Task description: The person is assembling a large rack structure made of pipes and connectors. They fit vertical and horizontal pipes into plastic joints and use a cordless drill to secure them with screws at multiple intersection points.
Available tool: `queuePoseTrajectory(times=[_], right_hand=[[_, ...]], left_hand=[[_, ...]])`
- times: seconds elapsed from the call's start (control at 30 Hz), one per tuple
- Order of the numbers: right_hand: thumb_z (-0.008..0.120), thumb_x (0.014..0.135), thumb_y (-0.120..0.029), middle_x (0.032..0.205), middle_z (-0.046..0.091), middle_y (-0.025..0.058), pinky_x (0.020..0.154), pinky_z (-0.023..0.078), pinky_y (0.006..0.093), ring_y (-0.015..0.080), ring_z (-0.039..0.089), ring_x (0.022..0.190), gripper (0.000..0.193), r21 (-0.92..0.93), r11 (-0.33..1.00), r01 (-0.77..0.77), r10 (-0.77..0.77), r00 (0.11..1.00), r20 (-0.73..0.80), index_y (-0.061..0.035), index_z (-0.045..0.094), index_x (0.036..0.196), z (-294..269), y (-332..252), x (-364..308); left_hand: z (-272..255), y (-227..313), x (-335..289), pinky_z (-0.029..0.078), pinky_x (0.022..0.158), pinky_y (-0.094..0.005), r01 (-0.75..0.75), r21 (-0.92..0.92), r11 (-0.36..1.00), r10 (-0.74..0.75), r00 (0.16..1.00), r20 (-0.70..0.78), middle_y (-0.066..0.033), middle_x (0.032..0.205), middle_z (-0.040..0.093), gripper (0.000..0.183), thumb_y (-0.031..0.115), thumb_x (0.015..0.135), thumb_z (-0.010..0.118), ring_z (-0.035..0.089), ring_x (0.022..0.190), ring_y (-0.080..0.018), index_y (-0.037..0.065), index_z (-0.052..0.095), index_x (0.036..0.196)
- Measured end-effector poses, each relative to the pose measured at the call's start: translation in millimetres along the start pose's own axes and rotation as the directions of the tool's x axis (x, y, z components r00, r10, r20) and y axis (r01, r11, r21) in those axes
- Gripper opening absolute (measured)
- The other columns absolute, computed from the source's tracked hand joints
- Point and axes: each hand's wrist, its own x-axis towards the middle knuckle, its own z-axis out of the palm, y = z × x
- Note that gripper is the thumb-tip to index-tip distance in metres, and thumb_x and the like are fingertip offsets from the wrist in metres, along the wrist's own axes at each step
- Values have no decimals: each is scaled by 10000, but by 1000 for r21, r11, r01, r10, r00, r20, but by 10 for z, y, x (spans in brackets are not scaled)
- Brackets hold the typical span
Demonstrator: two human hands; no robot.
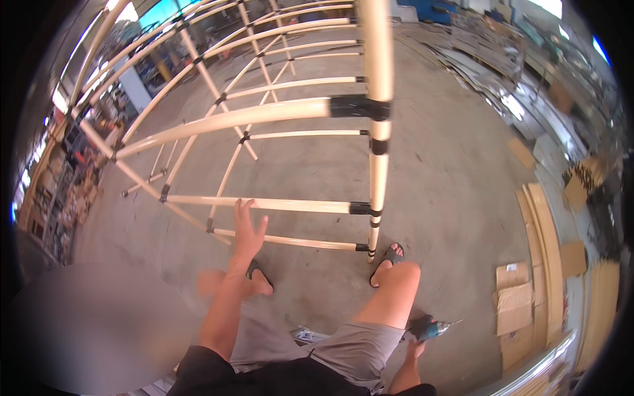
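Note:
My left hand (247,231) reaches forward with its fingers spread, its fingertips overlapping a cream horizontal pipe (290,204) of a tall frame. Whether they touch the pipe I cannot tell. Black joints (360,208) clamp that pipe to the upright post (378,165) on the frame's near right side. Down by my right thigh, my right hand (415,350) is closed round a teal and black cordless drill (429,328). The drill's bit points right, away from the frame. Part of the drill's grip is hidden behind my leg and fingers.
Several flattened cardboard sheets (514,300) and long boards (545,244) lie on the floor at the right. Beyond them are metal sheets (489,86). Cluttered shelves (46,185) line the far left. The frame's lower pipe (297,242) crosses just ahead of my feet.

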Motion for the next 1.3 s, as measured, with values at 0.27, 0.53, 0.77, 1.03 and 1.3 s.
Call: queuePoseTrajectory(times=[0.27, 0.53, 0.77, 1.03, 1.3], right_hand=[[714, 814, -124, 676, 665, 117, 455, 513, 319, 203, 648, 519, 158, 205, 965, -163, 35, 856, 516, 24, 672, 846, -1478, -1090, 287], [634, 963, -288, 1357, 550, 157, 1006, 452, 360, 234, 551, 1224, 585, 713, 502, 489, -653, 755, -58, 7, 434, 1427, -2601, -4851, 142], [543, 1001, -405, 1054, 585, 146, 866, 451, 373, 242, 572, 981, 416, 857, 274, 436, -738, 667, -103, -10, 530, 1129, -2453, -6017, 320], [528, 1018, -255, 544, 263, -28, 439, 246, 267, 81, 256, 474, 436, 942, 184, 280, -527, 837, -146, -151, 324, 647, -2361, -6452, 28], [601, 977, -185, 589, 333, -40, 487, 310, 263, 82, 327, 513, 325, 909, 311, 277, -550, 833, -65, -142, 416, 713, -2009, -7701, -926]], left_hand=[[-365, -754, -103, 538, 899, -402, 646, -725, 238, -714, 623, 321, -201, 1237, 580, 571, 436, 1001, 548, 634, 1107, -315, -41, 454, 1300], [-355, -1244, 97, 552, 930, -438, 406, -902, -146, -710, 592, 382, -161, 1143, 606, 444, 318, 993, 585, 647, 1054, -305, -33, 480, 1244], [-202, -1227, 347, 557, 704, -327, 397, -908, -130, -819, 474, 324, -100, 967, 639, 331, 330, 1004, 580, 659, 807, -179, 18, 493, 1075], [-167, -1446, 517, 469, 593, -260, 487, -873, -8, -853, 453, 260, -51, 752, 618, 316, 311, 1012, 565, 582, 665, -103, 7, 487, 1048], [-140, -2906, 1455, 564, 542, -330, 574, -818, -37, -847, 417, 331, -111, 791, 628, 347, 276, 998, 563, 639, 640, -181, -24, 406, 1073]])
